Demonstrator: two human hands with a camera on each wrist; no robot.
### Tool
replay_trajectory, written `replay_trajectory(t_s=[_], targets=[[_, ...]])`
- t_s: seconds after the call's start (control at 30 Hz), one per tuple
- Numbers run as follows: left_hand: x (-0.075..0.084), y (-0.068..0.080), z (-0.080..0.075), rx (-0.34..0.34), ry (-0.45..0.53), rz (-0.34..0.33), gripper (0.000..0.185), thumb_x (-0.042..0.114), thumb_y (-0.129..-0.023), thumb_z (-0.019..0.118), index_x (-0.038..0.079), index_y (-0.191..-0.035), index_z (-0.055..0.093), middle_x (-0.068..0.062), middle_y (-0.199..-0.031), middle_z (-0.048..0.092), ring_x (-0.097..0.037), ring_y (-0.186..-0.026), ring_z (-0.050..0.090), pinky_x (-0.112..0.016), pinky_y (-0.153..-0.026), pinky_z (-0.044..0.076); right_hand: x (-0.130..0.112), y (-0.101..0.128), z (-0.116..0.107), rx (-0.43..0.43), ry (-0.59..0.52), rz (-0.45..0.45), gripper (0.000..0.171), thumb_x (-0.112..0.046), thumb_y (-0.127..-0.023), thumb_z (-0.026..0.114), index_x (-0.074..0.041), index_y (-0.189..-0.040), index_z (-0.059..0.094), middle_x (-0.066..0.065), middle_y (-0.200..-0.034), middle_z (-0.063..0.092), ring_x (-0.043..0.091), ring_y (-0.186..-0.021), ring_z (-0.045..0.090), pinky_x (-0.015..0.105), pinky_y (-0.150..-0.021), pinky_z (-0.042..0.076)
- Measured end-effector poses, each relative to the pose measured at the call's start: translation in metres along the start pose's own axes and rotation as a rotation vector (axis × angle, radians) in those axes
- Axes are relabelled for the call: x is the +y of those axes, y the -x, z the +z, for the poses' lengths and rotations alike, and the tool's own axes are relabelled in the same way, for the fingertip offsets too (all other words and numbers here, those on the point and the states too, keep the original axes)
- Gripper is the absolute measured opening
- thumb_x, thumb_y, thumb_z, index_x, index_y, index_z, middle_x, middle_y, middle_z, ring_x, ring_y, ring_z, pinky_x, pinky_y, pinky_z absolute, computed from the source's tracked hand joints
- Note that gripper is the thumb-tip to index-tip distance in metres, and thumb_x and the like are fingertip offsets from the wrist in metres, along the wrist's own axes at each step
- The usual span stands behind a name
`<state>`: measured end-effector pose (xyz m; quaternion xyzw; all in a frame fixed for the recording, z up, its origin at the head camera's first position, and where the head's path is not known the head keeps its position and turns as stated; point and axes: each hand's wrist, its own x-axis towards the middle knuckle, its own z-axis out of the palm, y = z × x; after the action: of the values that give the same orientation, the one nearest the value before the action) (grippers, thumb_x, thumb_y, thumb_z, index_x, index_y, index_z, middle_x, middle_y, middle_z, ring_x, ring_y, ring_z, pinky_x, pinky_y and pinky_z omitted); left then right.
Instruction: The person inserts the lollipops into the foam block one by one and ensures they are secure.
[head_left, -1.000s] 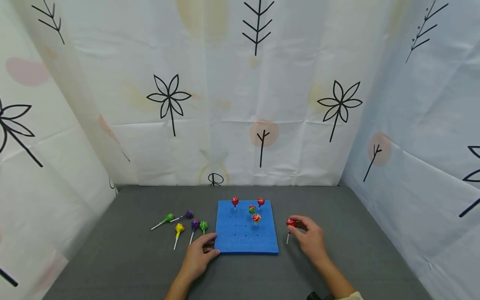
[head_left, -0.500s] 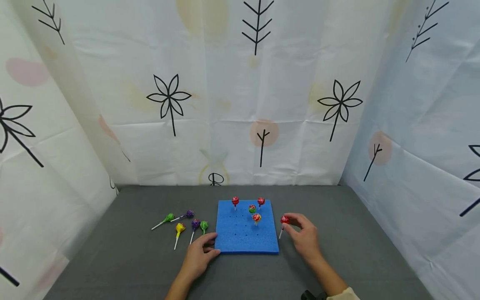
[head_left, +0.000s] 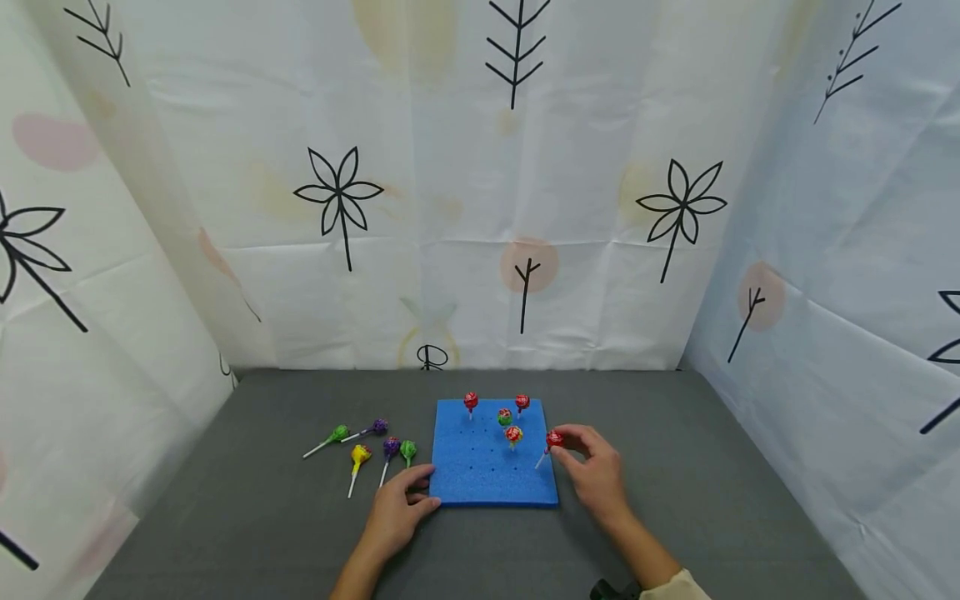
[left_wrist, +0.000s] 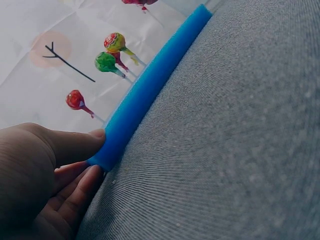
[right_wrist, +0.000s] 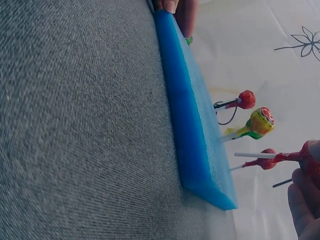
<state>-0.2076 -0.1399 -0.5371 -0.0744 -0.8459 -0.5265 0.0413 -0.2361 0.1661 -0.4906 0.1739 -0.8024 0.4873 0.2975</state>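
Observation:
My right hand (head_left: pixel 596 475) pinches a red-wrapped lollipop (head_left: pixel 553 440) by its head, over the right edge of a blue foam board (head_left: pixel 453 492). Its white stick (right_wrist: pixel 252 155) points down and left toward the board, which has rows of small holes. With thumb and fingers my left hand (head_left: pixel 397 508) grips the board's near left corner, as the left wrist view shows. Standing in the board by their sticks are two red lollipops at the back, one of them the left lollipop (head_left: pixel 470 401), a green-and-red lollipop (head_left: pixel 504 417) and a yellow-and-red lollipop (head_left: pixel 513 434).
Left of the board, loose lollipops lie on the grey table (head_left: pixel 247 500): a yellow one (head_left: pixel 360 456), two purple ones and two green ones, including the far green lollipop (head_left: pixel 339 433). A white patterned cloth (head_left: pixel 450 292) hangs around the back and sides.
My right hand has carried the red lollipop leftward, from beside the board to over its right edge, and the stick now leans more. The left hand has stayed at the board.

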Motion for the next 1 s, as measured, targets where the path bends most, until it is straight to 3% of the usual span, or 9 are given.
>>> replay_trajectory(t_s=[0.23,0.53,0.67,0.83,1.0], targets=[[0.000,0.000,-0.001,0.003,0.020,0.005,0.048,0.000,-0.078,0.079,-0.001,-0.123,0.062,-0.017,-0.111,0.063,-0.020,-0.086,0.067,-0.026,-0.072,0.055,-0.028,-0.003,0.002,-0.010,-0.024,-0.059,0.028,0.014,-0.075,0.075,0.006,-0.100,0.067,0.017,-0.095,0.067,0.032,-0.085,0.067,0.049,-0.076,0.055],[-0.001,0.000,0.000,0.000,0.020,0.016,0.048,0.000,-0.078,0.079,-0.002,-0.123,0.062,-0.017,-0.112,0.063,-0.021,-0.086,0.067,-0.026,-0.072,0.055,0.000,0.005,0.014,-0.056,-0.048,-0.011,0.028,0.005,-0.079,0.076,-0.006,-0.103,0.068,0.002,-0.099,0.066,0.020,-0.092,0.067,0.040,-0.081,0.055],[-0.001,0.000,0.000,0.000,0.017,0.013,0.048,0.001,-0.078,0.079,-0.002,-0.123,0.062,-0.017,-0.112,0.063,-0.021,-0.086,0.067,-0.026,-0.072,0.055,-0.002,0.005,0.018,-0.043,-0.060,-0.039,0.030,0.011,-0.076,0.076,-0.001,-0.102,0.067,0.009,-0.098,0.067,0.026,-0.090,0.067,0.045,-0.079,0.055],[-0.002,0.000,0.000,0.001,0.013,0.014,0.048,0.000,-0.078,0.079,-0.001,-0.123,0.062,-0.017,-0.111,0.063,-0.020,-0.085,0.067,-0.025,-0.072,0.055,-0.029,0.002,0.014,-0.055,-0.032,-0.029,0.027,0.014,-0.077,0.074,0.005,-0.100,0.066,0.017,-0.096,0.066,0.030,-0.090,0.067,0.044,-0.079,0.055],[-0.002,0.000,0.000,0.000,0.014,0.010,0.048,0.001,-0.079,0.079,-0.001,-0.123,0.062,-0.017,-0.112,0.063,-0.021,-0.087,0.067,-0.026,-0.073,0.055,-0.010,0.004,0.019,-0.071,-0.037,-0.017,0.027,0.006,-0.079,0.076,-0.006,-0.102,0.068,0.003,-0.098,0.067,0.020,-0.093,0.067,0.035,-0.081,0.055]])
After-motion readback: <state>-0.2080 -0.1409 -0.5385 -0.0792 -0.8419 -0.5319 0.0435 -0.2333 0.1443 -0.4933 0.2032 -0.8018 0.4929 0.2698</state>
